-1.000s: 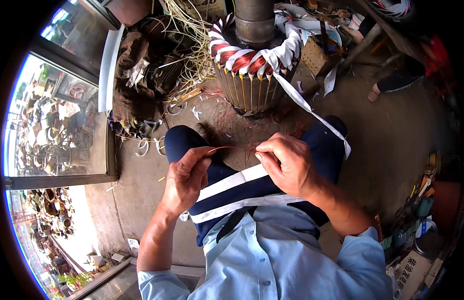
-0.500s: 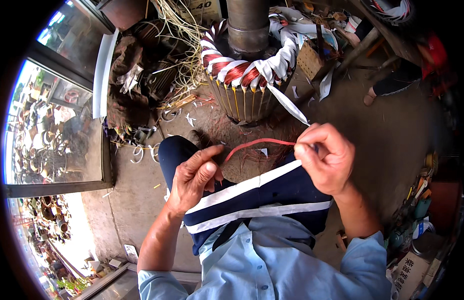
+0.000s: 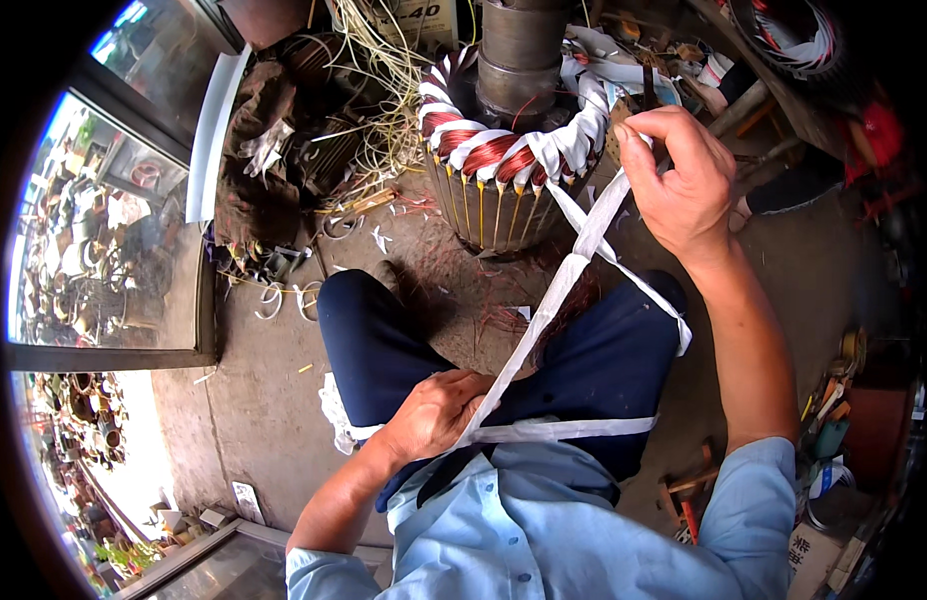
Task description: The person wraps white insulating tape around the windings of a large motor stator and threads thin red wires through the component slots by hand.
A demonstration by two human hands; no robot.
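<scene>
Ahead of me stands a motor stator with a ring of red copper windings, spiral-wrapped in white tape around a metal cylinder. My right hand is raised beside the ring, thumb and forefinger pinching a white cloth tape. The tape slants down taut to my lap, where my left hand is closed on it; its fingertips are partly hidden. Another white tape strip hangs from the ring, crosses behind the first and drapes over my right knee.
Tangled pale cords and dark parts lie left of the stator. A glass door stands on the left. Red wire scraps litter the floor. Another wound ring sits far right, near a person's leg.
The red strip between my hands is gone from them. My right hand has risen, drawing up white tape from my lap; my left hand has dropped to the lap and closed on the tape.
</scene>
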